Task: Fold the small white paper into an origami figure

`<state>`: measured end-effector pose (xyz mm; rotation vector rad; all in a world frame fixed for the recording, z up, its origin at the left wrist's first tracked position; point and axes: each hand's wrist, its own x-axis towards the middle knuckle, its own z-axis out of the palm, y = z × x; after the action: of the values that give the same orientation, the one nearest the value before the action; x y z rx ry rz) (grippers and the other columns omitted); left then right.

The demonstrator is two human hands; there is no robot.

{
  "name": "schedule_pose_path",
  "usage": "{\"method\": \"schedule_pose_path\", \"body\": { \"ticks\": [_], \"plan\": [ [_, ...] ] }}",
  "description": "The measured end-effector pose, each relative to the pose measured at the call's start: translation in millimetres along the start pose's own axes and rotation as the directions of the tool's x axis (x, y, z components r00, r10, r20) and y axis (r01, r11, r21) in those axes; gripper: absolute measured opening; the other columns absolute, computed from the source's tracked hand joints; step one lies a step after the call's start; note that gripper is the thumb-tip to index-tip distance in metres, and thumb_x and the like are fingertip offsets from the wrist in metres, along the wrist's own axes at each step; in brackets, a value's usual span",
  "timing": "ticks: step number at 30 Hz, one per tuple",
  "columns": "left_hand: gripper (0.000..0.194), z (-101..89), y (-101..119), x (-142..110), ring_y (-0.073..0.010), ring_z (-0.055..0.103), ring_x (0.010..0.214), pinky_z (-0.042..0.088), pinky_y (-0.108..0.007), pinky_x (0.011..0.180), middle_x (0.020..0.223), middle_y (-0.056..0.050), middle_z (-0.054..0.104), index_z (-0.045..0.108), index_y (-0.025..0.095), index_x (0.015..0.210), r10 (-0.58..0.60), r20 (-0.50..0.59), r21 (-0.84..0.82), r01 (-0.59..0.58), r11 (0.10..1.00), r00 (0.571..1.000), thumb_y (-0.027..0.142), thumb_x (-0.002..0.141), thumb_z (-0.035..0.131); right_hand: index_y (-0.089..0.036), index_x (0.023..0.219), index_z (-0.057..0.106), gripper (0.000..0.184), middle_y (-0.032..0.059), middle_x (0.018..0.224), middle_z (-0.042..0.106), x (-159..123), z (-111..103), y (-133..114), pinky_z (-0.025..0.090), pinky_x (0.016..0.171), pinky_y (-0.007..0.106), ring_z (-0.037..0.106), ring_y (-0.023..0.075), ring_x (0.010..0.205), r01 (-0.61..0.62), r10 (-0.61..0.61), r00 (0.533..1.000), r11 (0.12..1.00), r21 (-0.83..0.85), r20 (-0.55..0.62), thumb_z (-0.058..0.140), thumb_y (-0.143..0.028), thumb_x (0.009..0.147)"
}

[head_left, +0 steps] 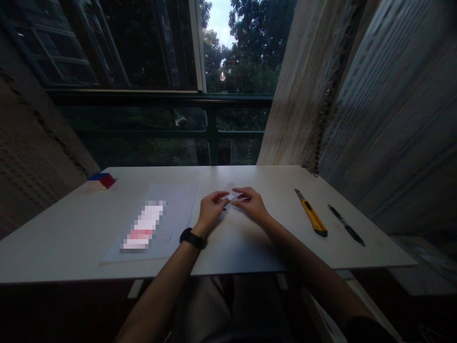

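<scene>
A small white piece, paper by its look, (pixel 231 196) is held between my two hands over the middle of the white table (pixel 243 247). My left hand (pixel 212 208), with a black watch on its wrist, pinches the piece from the left. From the right, the curled fingers of my right hand (pixel 252 204) close on its other side. The fingers cover much of the piece, so its exact shape is hard to make out.
Left of my hands lie white paper sheets (pixel 182 205), partly blurred out. A colored cube (pixel 102 181) sits at the far left. A yellow utility knife (pixel 311 213) and a black pen (pixel 346 225) lie at the right. Window and curtains (pixel 293 85) stand behind the table.
</scene>
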<state>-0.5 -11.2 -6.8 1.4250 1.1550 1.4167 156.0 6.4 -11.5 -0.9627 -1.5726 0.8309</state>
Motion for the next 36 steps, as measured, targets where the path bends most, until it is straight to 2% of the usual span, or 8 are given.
{"method": "schedule_pose_path", "body": {
  "ticks": [5, 11, 19, 23, 28, 30, 36],
  "plan": [
    [0.024, -0.4, -1, 1, -0.0173, 0.064, 0.069, 0.053, -0.024, 0.051, 0.085, -0.007, 0.069, 0.068, 0.014, 0.086, 0.001, -0.003, -0.017, -0.001, 1.000, 1.000, 0.020, 0.063, 0.064, -0.020, 0.086, 0.070, 0.034, 0.0055, 0.088, 0.065, 0, 3, 2, 0.051, 0.067, 0.030, 0.060, 0.0156, 0.072, -0.070, 0.060, 0.996, 0.985, 0.155, 0.067, 0.075, -0.032, 0.055],
    [0.026, 0.1, -1, 1, -0.0187, 0.065, 0.073, 0.052, -0.025, 0.054, 0.086, -0.009, 0.070, 0.067, 0.013, 0.084, -0.039, 0.004, -0.090, 0.039, 0.995, 0.999, 0.020, 0.059, 0.068, -0.018, 0.082, 0.071, 0.033, 0.0042, 0.079, 0.068, 0, 3, 1, 0.049, 0.069, 0.032, 0.061, 0.0162, 0.069, -0.130, 0.122, 0.991, 0.965, 0.226, 0.050, 0.077, -0.027, 0.050],
    [0.033, -0.1, 2, 0, -0.0161, 0.063, 0.065, 0.050, -0.024, 0.054, 0.073, -0.006, 0.069, 0.067, 0.012, 0.085, -0.081, 0.042, -0.117, 0.086, 0.989, 0.996, 0.024, 0.054, 0.074, -0.019, 0.073, 0.071, 0.026, 0.0024, 0.071, 0.069, 0, 1, -4, 0.047, 0.071, 0.033, 0.060, 0.0163, 0.068, -0.209, 0.208, 0.978, 0.929, 0.305, 0.036, 0.076, -0.027, 0.049],
    [0.036, -1.7, 3, 0, -0.0160, 0.063, 0.065, 0.049, -0.024, 0.055, 0.072, -0.007, 0.069, 0.067, 0.012, 0.085, -0.097, 0.075, -0.136, 0.107, 0.985, 0.992, 0.026, 0.053, 0.075, -0.018, 0.071, 0.071, 0.028, 0.0015, 0.067, 0.068, 1, 0, -1, 0.047, 0.067, 0.031, 0.060, 0.0151, 0.064, -0.245, 0.234, 0.969, 0.902, 0.357, 0.076, 0.077, -0.028, 0.046],
    [0.025, -2.2, -2, 2, -0.0150, 0.062, 0.061, 0.048, -0.025, 0.057, 0.068, -0.006, 0.068, 0.068, 0.012, 0.073, -0.118, 0.059, -0.122, 0.124, 0.985, 0.991, 0.019, 0.050, 0.075, -0.017, 0.071, 0.069, 0.029, -0.0011, 0.059, 0.064, 1, 1, 4, 0.045, 0.059, 0.027, 0.056, 0.0117, 0.055, -0.284, 0.248, 0.958, 0.878, 0.385, 0.142, 0.078, -0.025, 0.044],
    [0.024, -2.2, -3, 2, -0.0153, 0.062, 0.061, 0.048, -0.025, 0.056, 0.067, -0.006, 0.068, 0.068, 0.012, 0.071, -0.137, 0.061, -0.126, 0.143, 0.982, 0.989, 0.020, 0.050, 0.075, -0.017, 0.072, 0.069, 0.029, -0.0008, 0.060, 0.065, 1, 0, 6, 0.047, 0.061, 0.028, 0.058, 0.0122, 0.056, -0.305, 0.250, 0.951, 0.863, 0.404, 0.184, 0.078, -0.025, 0.046],
    [0.036, -2.7, 4, -2, -0.0179, 0.064, 0.067, 0.050, -0.027, 0.058, 0.075, -0.009, 0.070, 0.068, 0.011, 0.081, -0.210, 0.118, -0.178, 0.229, 0.957, 0.971, 0.027, 0.051, 0.078, -0.016, 0.076, 0.068, 0.028, 0.0025, 0.067, 0.068, -1, -1, 9, 0.049, 0.073, 0.033, 0.063, 0.0149, 0.065, -0.379, 0.283, 0.923, 0.787, 0.487, 0.261, 0.077, -0.023, 0.051]
  ]
}}
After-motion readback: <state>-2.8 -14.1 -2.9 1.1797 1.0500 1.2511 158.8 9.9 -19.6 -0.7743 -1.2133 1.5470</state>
